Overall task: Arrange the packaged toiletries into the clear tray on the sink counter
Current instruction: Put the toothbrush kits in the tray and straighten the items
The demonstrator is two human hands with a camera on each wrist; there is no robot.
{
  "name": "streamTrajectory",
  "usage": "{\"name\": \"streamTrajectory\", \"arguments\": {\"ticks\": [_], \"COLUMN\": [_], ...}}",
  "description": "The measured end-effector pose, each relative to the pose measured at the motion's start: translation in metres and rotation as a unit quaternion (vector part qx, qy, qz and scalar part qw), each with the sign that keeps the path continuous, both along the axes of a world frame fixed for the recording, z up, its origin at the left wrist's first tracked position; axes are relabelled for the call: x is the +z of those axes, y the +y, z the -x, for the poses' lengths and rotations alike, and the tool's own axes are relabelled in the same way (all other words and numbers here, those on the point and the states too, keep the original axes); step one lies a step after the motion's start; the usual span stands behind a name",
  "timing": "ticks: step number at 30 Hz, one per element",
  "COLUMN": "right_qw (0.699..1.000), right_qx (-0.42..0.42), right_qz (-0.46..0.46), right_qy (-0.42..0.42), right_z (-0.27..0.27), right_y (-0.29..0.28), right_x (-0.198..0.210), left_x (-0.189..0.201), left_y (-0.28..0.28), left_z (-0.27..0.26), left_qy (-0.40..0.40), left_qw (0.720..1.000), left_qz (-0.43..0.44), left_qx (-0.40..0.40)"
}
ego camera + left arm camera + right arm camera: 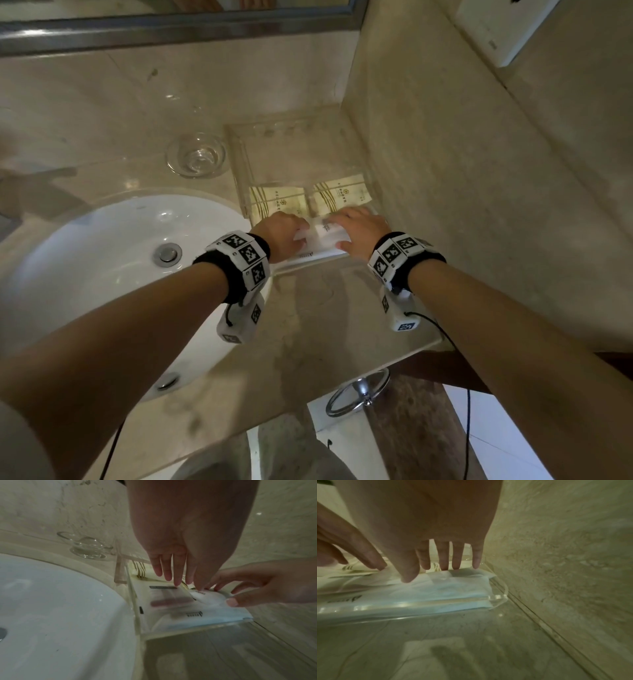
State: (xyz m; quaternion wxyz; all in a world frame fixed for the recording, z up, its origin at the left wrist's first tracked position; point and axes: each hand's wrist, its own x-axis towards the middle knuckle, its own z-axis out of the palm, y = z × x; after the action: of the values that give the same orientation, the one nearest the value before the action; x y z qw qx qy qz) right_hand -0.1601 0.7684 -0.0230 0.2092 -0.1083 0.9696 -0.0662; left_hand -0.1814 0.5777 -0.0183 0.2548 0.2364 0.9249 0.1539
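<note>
The clear tray (239, 161) sits on the counter against the right wall. Two cream packets with gold lines, one (274, 202) beside the other (342, 193), lie side by side in its middle. White packets (322, 241) are stacked at its near end. My left hand (294, 229) rests straight fingers (176, 577) on the large white packet (168, 601). My right hand (342, 229) spreads over a smaller white packet (209, 597), fingertips (443, 566) at its far edge and thumb on top. Both hands are inside the tray's near end.
A clear glass dish (197, 159) stands left of the tray. The white sink basin (102, 274) with its drain (167, 254) lies further left. The stone wall (445, 171) hugs the tray's right side. A chrome towel ring (358, 394) hangs below the counter edge.
</note>
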Motion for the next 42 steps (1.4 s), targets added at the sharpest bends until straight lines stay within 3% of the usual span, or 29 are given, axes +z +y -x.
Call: {"name": "streamTrajectory", "arguments": {"ticks": [4, 13, 16, 19, 23, 27, 42], "right_qw": [0.999, 1.0, 1.0, 0.997, 0.989, 0.989, 0.993], "right_qx": [0.016, -0.002, -0.005, -0.045, -0.143, -0.135, -0.09], "right_qz": [-0.029, -0.001, 0.008, 0.021, 0.031, 0.01, -0.031], "right_qy": [0.008, -0.013, 0.003, 0.05, -0.01, -0.065, -0.077], "right_z": [-0.002, 0.0, 0.005, 0.015, 0.029, 0.034, 0.042], "right_y": [0.003, 0.011, 0.01, 0.007, 0.005, 0.005, -0.006], "right_x": [0.001, -0.004, 0.001, 0.006, 0.005, 0.003, 0.006], "left_x": [-0.002, -0.011, -0.004, 0.007, 0.014, 0.011, 0.008], "left_y": [0.006, 0.009, 0.004, -0.001, -0.009, -0.013, -0.011], "left_z": [-0.004, -0.005, -0.001, 0.003, 0.007, 0.009, 0.016], "left_qy": [0.023, 0.039, 0.043, 0.059, 0.047, 0.042, 0.047], "left_qw": [1.0, 0.997, 0.999, 0.994, 0.982, 0.983, 0.987], "left_qz": [0.005, 0.051, 0.005, 0.017, 0.076, 0.114, 0.128], "left_qx": [-0.018, -0.053, 0.004, 0.086, 0.168, 0.135, 0.086]}}
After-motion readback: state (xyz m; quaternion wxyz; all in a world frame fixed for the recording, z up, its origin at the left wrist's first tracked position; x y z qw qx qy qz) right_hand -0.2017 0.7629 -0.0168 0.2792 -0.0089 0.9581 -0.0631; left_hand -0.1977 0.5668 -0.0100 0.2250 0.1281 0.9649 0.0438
